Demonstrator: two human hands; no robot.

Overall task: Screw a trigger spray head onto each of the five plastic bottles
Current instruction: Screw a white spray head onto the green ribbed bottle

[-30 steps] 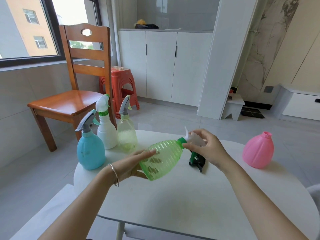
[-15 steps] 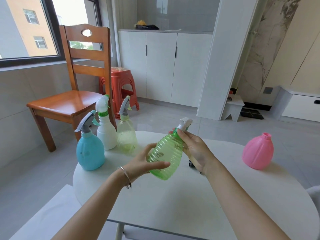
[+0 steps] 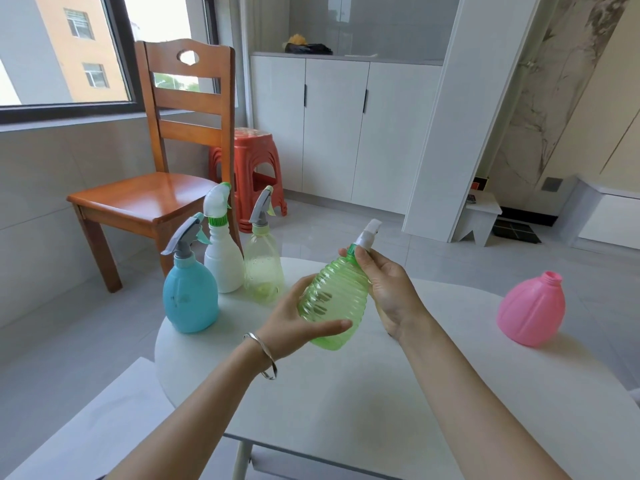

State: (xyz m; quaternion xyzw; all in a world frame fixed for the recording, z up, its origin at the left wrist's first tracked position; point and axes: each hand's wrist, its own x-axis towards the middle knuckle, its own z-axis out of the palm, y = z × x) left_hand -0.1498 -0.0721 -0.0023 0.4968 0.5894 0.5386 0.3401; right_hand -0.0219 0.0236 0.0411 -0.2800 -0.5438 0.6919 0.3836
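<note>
A ribbed green bottle (image 3: pixel 334 299) is held tilted above the white table (image 3: pixel 346 403). My left hand (image 3: pixel 294 323) grips its body from below and behind. My right hand (image 3: pixel 384 285) holds its neck, fingers curled round the green collar just under the white spray head (image 3: pixel 367 233) sitting on its top. A blue bottle (image 3: pixel 190 296), a white bottle (image 3: pixel 223 261) and a pale yellow bottle (image 3: pixel 264 271) stand at the table's left, each with a spray head on. A pink bottle (image 3: pixel 530 306) with an open neck stands at the right.
A wooden chair (image 3: pixel 166 188) stands behind the table's left side, with a red plastic stool (image 3: pixel 254 168) beyond it. White cabinets (image 3: pixel 339 129) line the back wall. A white bench (image 3: pixel 86 427) lies at the lower left.
The green bottle has swung from lying nearly flat to nearly upright and risen. My right hand moved from the spray head down to the neck. The dark green spray head on the table is now hidden.
</note>
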